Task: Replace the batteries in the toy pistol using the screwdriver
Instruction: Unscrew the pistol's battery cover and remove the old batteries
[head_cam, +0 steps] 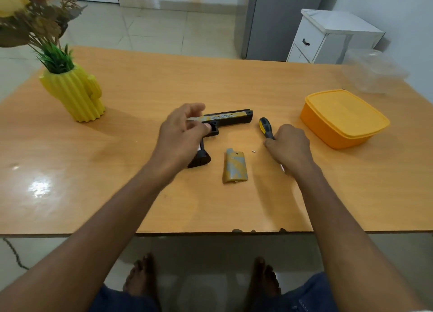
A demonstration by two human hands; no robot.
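On the wooden table (234, 82), the toy pistol (230, 117) lies flat near the middle, with its barrel pointing right and its black grip pointing toward the near edge. There is lots of bare wood in front of it, and more on the near left. The near edge has a few small chips in it.

The left hand (181, 133) is over the back of the pistol. Its fingers are bent, but it is too blurry to tell if they hold anything. The right hand (289, 145) is curled around the screwdriver (266, 128), and the black and yellow handle sticks out on the far side.

The battery cover (235, 166) lies loose between the two hands. A tiny screw (253, 151) sits just to its right.

A yellow box (343, 117) with its lid on sits at the right. A yellow cactus pot (75, 93) with fake plants stands at the far left.
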